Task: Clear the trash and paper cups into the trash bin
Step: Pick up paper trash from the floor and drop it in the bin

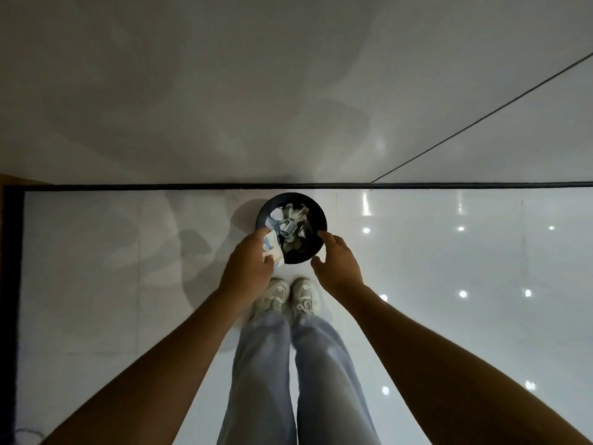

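1. One piece of trash in hand: the left hand (pixel 248 261) has its grip clamped on a crumpled blue-and-white paper wrapper (pixel 272 250), thumb on the near edge and fingers on the far edge. The wrapper hangs over the near left rim of the trash bin (pixel 316 216).
2. The trash bin, black and round, stands on the glossy white floor (pixel 449 268), close to the wall (pixel 256 91) and just ahead of the person's white sneakers (pixel 290 295). It already holds crumpled paper scraps (pixel 288 228), piled fairly high.
3. The right hand (pixel 337 261) holds nothing; its grip is apart, fingers loosely spread beside the near right rim. Whether it touches the rim cannot be told.
4. Handling, by judgement: the wrapper looks light, thin and soft. It will crush rather than break, so a pinch anywhere on its bulk should serve, and little force is needed.
5. Being so light, it may flutter or catch on the rim when let go; releasing it low over the opening would be the safer course.
6. The bin looks light too, and might slide on the smooth floor if nudged.
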`<action>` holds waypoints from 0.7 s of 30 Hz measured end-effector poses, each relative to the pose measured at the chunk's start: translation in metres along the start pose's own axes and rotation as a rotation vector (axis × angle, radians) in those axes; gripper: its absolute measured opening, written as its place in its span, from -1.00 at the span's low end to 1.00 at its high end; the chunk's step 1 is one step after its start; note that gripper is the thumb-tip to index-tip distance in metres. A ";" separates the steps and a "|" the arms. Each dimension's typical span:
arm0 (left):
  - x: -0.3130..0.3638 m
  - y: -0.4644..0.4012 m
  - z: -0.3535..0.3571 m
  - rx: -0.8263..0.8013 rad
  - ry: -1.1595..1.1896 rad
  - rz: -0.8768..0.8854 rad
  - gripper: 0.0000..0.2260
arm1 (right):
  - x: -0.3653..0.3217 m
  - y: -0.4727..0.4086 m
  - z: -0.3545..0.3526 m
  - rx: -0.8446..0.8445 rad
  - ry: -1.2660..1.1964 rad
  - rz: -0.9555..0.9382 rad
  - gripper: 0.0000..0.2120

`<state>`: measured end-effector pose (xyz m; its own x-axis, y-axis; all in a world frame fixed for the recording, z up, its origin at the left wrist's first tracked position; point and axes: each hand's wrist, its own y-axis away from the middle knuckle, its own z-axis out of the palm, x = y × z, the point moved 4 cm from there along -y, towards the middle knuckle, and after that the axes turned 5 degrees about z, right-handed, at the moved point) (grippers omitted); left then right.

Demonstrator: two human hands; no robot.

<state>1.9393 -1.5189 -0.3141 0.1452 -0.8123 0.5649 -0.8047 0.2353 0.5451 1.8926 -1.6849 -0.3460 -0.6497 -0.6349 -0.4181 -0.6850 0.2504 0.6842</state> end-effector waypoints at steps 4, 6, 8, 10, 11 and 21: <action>0.013 -0.037 0.020 -0.089 -0.080 0.020 -0.47 | 0.029 0.007 -0.003 0.041 -0.042 0.065 -0.47; 0.015 -0.050 0.027 -0.126 -0.149 0.010 -0.42 | 0.036 0.009 -0.004 0.050 -0.065 0.093 -0.47; 0.016 -0.054 0.030 -0.119 -0.234 0.018 -0.52 | 0.040 0.013 -0.006 0.069 -0.083 0.110 -0.48; 0.020 -0.046 0.031 -0.141 -0.247 0.042 -0.59 | 0.040 0.023 -0.011 0.095 -0.108 0.123 -0.49; 0.024 -0.039 0.031 -0.158 -0.252 0.077 -0.61 | 0.039 0.030 -0.015 0.104 -0.125 0.127 -0.50; 0.133 0.067 0.016 -0.351 -0.492 0.497 -0.66 | 0.036 0.153 -0.089 0.219 -0.137 0.227 -0.56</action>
<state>1.8955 -1.6200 -0.2120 -0.5224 -0.6913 0.4992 -0.4675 0.7218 0.5104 1.7934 -1.7343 -0.2036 -0.8215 -0.4447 -0.3568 -0.5630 0.5340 0.6307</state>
